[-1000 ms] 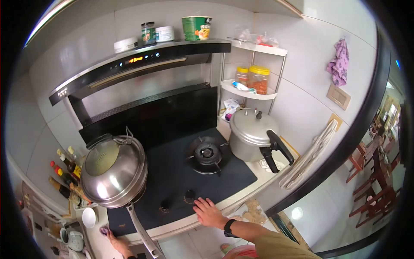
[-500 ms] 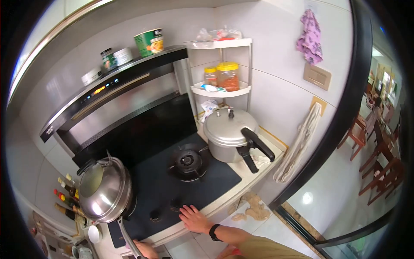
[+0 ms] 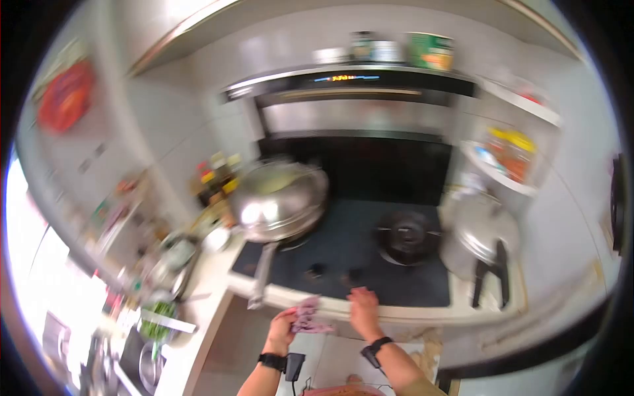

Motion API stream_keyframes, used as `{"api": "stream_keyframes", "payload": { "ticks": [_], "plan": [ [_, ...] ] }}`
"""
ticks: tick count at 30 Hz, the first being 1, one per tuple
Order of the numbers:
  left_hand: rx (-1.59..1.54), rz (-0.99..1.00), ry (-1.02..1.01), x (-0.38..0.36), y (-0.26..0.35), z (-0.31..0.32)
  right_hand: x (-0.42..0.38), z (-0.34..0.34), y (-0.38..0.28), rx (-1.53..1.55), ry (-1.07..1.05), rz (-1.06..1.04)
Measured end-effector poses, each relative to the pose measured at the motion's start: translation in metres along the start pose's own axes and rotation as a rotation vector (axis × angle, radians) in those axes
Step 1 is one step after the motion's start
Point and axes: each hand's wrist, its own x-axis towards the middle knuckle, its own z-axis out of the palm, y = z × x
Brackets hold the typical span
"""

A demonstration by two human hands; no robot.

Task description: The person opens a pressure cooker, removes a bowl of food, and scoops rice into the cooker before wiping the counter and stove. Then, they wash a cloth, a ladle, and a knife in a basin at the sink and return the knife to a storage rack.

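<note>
A purple-pink cloth (image 3: 309,315) hangs from my left hand (image 3: 284,325), whose fingers are closed on it, in front of the counter edge. My right hand (image 3: 364,310) is at the front edge of the black gas stove (image 3: 343,231), just below a control knob (image 3: 353,276). Its blurred fingers reach forward and hold nothing that I can see. On the left burner stands a wok (image 3: 263,254) with a domed metal lid (image 3: 281,191); its long handle points toward me, left of my left hand. The right burner (image 3: 409,237) has no pan on it.
A pressure cooker (image 3: 479,231) stands right of the stove, its black handles toward me. Bottles (image 3: 221,175) and a white cup (image 3: 216,239) are to the left. Farther left, greens (image 3: 158,320) lie near the sink. The range hood (image 3: 350,82) overhangs the stove.
My view has swung left, bringing the left counter and sink area into sight. My left hand, with the cloth, now shows right of the wok handle. My right hand has drawn back to the stove's edge.
</note>
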Motion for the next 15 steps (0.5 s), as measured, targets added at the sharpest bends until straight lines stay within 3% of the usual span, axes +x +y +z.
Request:
{"api": "stream_keyframes", "payload": {
  "ticks": [5,7,8,11,13,15],
  "plan": [
    [-0.158,0.049,0.105,-0.110,0.035,-0.013,-0.006,0.000,0.005,-0.042,-0.099,-0.076],
    [-0.166,0.089,0.126,-0.112,0.010,-0.066,-0.005,0.001,0.008,-0.077,-0.095,-0.169],
    [-0.238,0.126,0.132,-0.131,0.013,-0.071,-0.007,0.006,0.018,-0.064,-0.199,-0.106],
    [-0.427,0.247,0.260,-0.170,0.007,-0.100,-0.023,0.021,0.018,-0.143,-0.207,0.031],
    [-0.537,0.292,0.362,-0.204,0.008,-0.120,-0.031,0.032,-0.034,-0.090,-0.233,0.137],
    [-0.588,0.382,0.379,-0.251,0.017,-0.140,-0.062,0.049,-0.126,0.381,-0.345,0.057]
  ]
}}
